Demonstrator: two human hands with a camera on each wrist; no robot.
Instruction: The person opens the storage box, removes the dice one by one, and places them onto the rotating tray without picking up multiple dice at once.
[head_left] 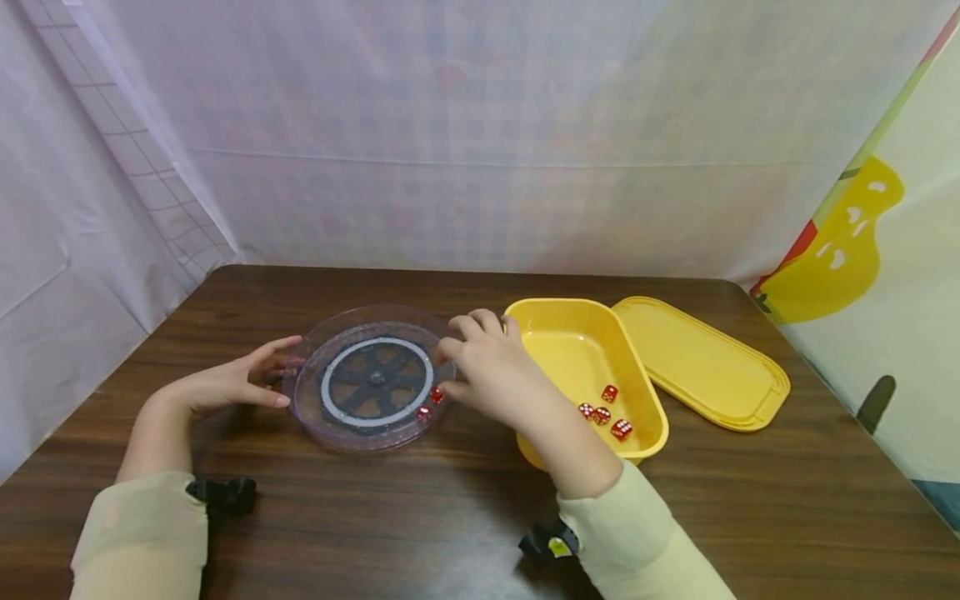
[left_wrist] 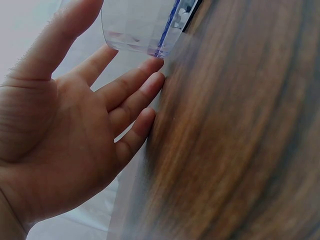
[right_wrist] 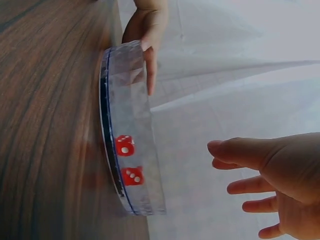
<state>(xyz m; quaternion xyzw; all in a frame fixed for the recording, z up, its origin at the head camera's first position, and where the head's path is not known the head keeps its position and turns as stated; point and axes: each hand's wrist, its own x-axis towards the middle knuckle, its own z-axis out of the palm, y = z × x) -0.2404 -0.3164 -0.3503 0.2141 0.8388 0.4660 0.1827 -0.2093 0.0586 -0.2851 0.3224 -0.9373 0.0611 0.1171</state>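
A clear round dish [head_left: 303,408] with a dark spoked base and a pale ring stands on the table. Two red dice [right_wrist: 125,145] lie inside it near its right side. At its left, my left hand [head_left: 236,385] is spread with loosely extended fingers, fingertips at the dish wall [left_wrist: 135,30]. My right hand [head_left: 491,367] hovers between the dish's right rim and a yellow box [head_left: 652,421]. In the right wrist view its fingers [right_wrist: 250,185] are loosely extended, and nothing shows between them and the thumb. Several red dice [head_left: 621,429] lie in the yellow box.
A yellow lid [head_left: 705,367] lies flat to the right of the box, its near left edge beside the box's rim. The brown wooden table [head_left: 390,517] has white cloth [head_left: 465,167] hanging behind it. Each wrist wears a black strap-mounted device [head_left: 225,493].
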